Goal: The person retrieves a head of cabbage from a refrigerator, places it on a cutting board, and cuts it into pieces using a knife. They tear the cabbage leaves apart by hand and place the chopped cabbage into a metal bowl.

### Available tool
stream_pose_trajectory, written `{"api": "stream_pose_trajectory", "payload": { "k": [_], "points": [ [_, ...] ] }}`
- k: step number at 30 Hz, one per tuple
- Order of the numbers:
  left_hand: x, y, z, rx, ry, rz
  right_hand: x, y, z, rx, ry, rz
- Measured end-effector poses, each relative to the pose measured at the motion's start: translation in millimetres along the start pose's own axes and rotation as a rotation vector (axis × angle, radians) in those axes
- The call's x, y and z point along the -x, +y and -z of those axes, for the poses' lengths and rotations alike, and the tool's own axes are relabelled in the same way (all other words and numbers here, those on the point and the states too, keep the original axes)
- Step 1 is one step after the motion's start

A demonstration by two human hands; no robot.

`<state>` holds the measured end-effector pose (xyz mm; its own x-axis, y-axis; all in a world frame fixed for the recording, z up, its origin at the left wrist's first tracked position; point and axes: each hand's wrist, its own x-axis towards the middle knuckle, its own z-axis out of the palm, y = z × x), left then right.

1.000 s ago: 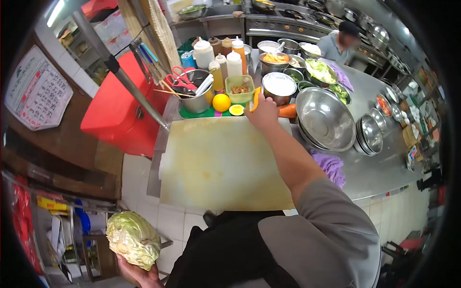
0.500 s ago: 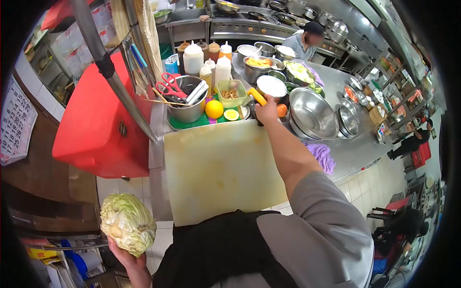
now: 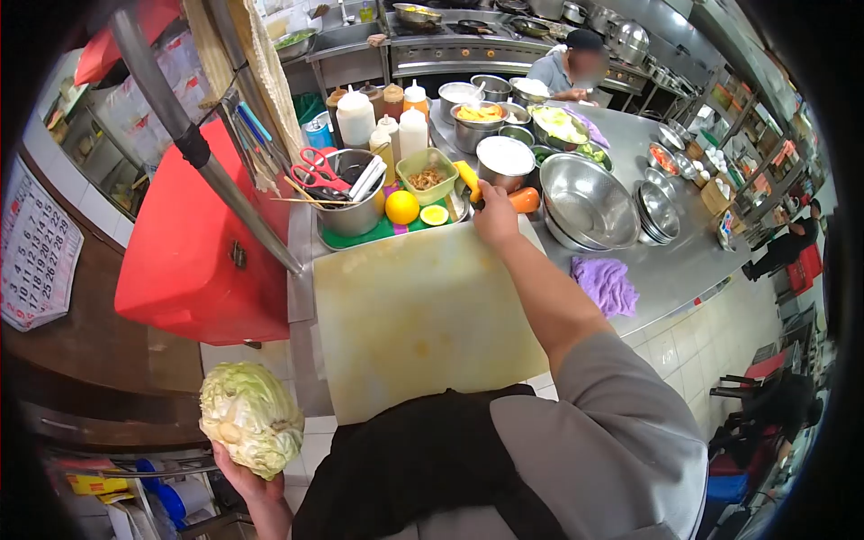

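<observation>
My left hand (image 3: 247, 477) cups a head of cabbage (image 3: 252, 418) from below, out to the left of the cutting board. The cabbage is pale green, with its cut stem end showing. At the board's far right corner, the fingers of my right hand (image 3: 496, 216) are closed around a yellow-handled tool (image 3: 468, 181); its other end is hidden, so its kind is unclear. An orange carrot (image 3: 525, 200) lies just right of that hand. The pale, stained cutting board (image 3: 418, 324) lies in front of me.
Behind the board, a green tray (image 3: 360, 236) bears a yellow fruit (image 3: 401, 206), a halved lemon (image 3: 434, 215) and a metal pot (image 3: 346, 211) with red scissors. Steel bowls (image 3: 589, 202) and a purple cloth (image 3: 605, 286) lie right. A red cooler (image 3: 193, 261) stands left. Another person (image 3: 567, 72) is across the counter.
My right hand and the yellow-handled tool have shifted slightly left, away from the carrot. The cabbage stays in my left hand. The whole view has turned a little.
</observation>
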<state>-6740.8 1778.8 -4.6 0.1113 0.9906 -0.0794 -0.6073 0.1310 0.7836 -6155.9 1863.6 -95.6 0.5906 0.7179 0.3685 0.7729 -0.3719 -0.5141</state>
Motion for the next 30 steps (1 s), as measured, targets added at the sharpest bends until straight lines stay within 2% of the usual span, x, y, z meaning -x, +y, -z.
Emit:
{"api": "stream_pose_trajectory", "payload": {
  "k": [3, 6, 9, 12, 15, 21, 24, 30],
  "points": [
    [14, -4, 0, -0.032, -0.004, -0.006, -4, 12, -9, -0.002, 0.014, 0.004],
    [30, -5, 0, -0.025, -0.021, -0.013, -14, 4, -7, -0.075, -0.093, -0.174],
    [46, -4, -7, -0.065, 0.026, -0.05, -22, -4, 1, 0.126, -0.286, -0.249],
    [54, -2, -7, -0.038, 0.0, -0.072, -36, 22, -17, 0.116, -0.326, -0.129],
    [59, 0, -2, -0.025, 0.008, -0.095, -22, -2, 18, 0.148, -0.319, -0.122],
    [68, 0, 4, -0.019, 0.075, -0.115, -19, -4, 41, -0.006, -0.536, -0.263],
    [70, -2, 3, -0.017, 0.053, -0.109, -7, 24, 35, -0.06, -0.336, -0.204],
    [52, -5, 5, -0.015, 0.078, -0.045, 29, 16, 82, -0.186, -0.384, -0.24]
  ]
}}
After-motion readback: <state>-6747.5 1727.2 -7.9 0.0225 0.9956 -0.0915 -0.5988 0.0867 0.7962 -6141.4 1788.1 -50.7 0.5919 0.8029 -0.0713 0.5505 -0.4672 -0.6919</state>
